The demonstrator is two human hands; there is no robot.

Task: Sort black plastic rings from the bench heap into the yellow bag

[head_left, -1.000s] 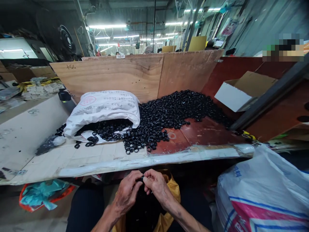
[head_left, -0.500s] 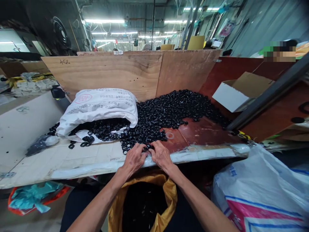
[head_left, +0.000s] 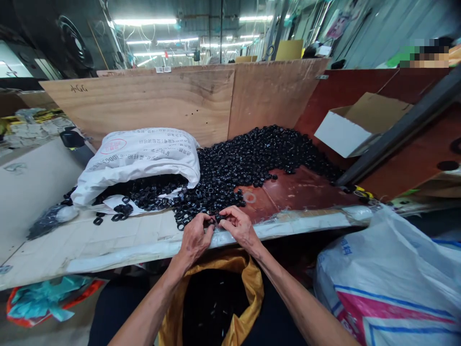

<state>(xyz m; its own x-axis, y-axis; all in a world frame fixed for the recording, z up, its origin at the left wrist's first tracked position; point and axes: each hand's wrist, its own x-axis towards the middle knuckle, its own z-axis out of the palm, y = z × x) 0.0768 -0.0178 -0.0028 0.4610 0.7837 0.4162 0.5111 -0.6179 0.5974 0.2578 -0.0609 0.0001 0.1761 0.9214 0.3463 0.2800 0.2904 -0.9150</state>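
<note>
My left hand [head_left: 197, 233] is at the near edge of the workbench, thumb and fingers curled round a small black ring-shaped part. Close beside it, my right hand [head_left: 237, 226] pinches another small black ring [head_left: 219, 218] between thumb and fingertips. Just beyond both hands spreads a large pile of black rings [head_left: 252, 154]. More of them spill from the mouth of a white printed sack [head_left: 144, 149] lying on its side at the left. Below my forearms, an open yellow sack [head_left: 252, 288] stands between my legs with dark contents.
A plywood board [head_left: 162, 101] walls off the back. At the right are an open white carton [head_left: 342, 134] and a slanted metal bar [head_left: 396, 129]. A big white bag [head_left: 374, 259] stands lower right; an orange-rimmed bin with teal plastic [head_left: 46, 298] sits lower left.
My hands have come slightly apart at the fingertips, and the right fingers have lifted, showing a black ring in their pinch. The head view has shifted slightly.
</note>
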